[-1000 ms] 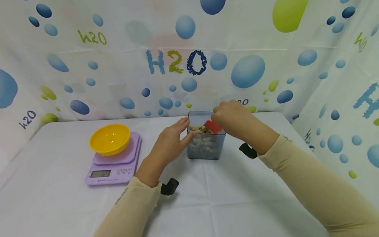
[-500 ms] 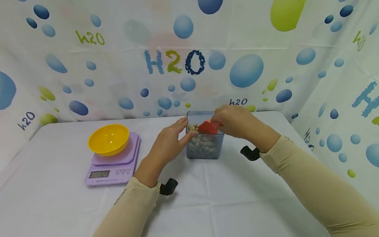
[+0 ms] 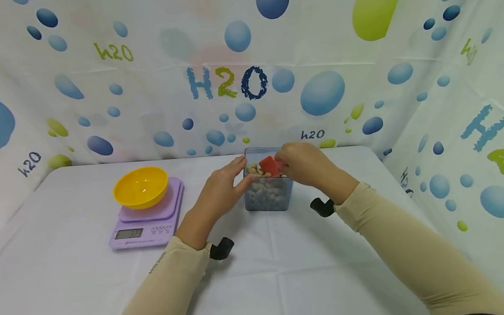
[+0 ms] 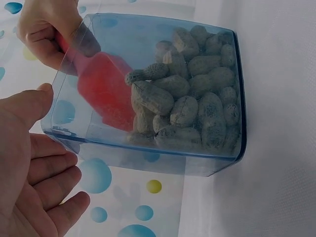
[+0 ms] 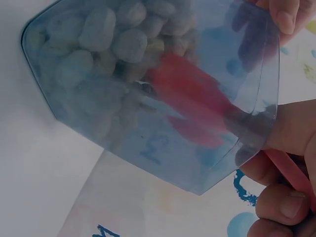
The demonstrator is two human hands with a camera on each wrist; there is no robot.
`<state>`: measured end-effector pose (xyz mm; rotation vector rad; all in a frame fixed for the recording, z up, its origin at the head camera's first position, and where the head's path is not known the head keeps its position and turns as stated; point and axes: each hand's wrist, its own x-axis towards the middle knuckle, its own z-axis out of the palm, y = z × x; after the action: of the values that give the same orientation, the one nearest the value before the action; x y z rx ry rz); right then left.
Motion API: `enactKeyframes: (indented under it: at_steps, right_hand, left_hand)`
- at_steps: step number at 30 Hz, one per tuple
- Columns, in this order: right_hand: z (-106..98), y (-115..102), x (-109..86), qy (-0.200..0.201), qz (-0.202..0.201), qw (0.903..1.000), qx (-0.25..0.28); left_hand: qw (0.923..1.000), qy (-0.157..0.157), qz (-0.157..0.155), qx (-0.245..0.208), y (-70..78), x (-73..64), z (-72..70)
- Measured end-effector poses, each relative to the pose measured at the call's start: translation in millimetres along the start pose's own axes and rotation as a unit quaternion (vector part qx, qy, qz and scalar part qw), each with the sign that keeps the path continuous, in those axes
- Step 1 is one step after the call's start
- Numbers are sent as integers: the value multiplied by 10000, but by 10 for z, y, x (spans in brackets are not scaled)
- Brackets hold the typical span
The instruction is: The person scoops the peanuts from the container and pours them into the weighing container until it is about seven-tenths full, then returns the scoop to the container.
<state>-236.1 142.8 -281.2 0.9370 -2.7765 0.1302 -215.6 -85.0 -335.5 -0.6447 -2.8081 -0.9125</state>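
Unshelled peanuts [image 4: 183,109] fill the lower part of a clear bluish plastic container [image 3: 267,200] at the table's far middle. With curled fingers my right hand [image 3: 302,163] grips the handle of a red scoop [image 4: 106,91]. The scoop's blade is inside the container, against the peanuts, as both wrist views show through the walls. My left hand [image 3: 221,189] rests at the container's left near corner, thumb by the rim and fingers spread loosely along the side. In the left wrist view those fingers [image 4: 57,185] are relaxed, not wrapped round it.
A yellow bowl [image 3: 141,187] sits on a lilac kitchen scale [image 3: 147,230] to the left; its display [image 3: 128,233] is lit with small digits. White cloth covers the table [image 3: 261,293]. Behind it hangs a patterned curtain [image 3: 164,100] with blue and green drops.
Inside the container the scoop has shifted and turned, its blade tilting up now, with my right hand moving along. My left hand stays at the container. The whole view slid slightly left.
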Motion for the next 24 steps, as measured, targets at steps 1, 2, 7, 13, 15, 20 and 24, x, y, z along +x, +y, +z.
enactKeyframes:
  at_steps: [1, 2, 7, 13, 15, 20, 24]
  right_hand:
    - [-3, 1, 2, -67, 44, 10000, 48]
    - [-9, 2, 2, -119, 75, 9999, 99]
    - [-11, -1, 4, -215, 99, 9993, 290]
    - [37, -45, 71, -251, 108, 9995, 168]
    - [32, -53, 101, -309, 257, 9989, 224]
    - [15, -50, 144, -555, 401, 9967, 429]
    - [-18, -35, 132, -638, 268, 9955, 645]
  left_hand:
    - [10000, -11, -19, 2, -5, 0, -2]
    - [10000, -18, -29, 2, -11, 1, -2]
    - [9999, -11, -107, -61, -16, 14, -2]
    - [9998, 88, -116, -170, -13, 31, -8]
    - [9996, 168, -105, -205, -19, 35, -13]
    - [9988, 364, -111, -314, -49, 40, -21]
    - [9978, 419, -176, -480, -51, 40, -14]
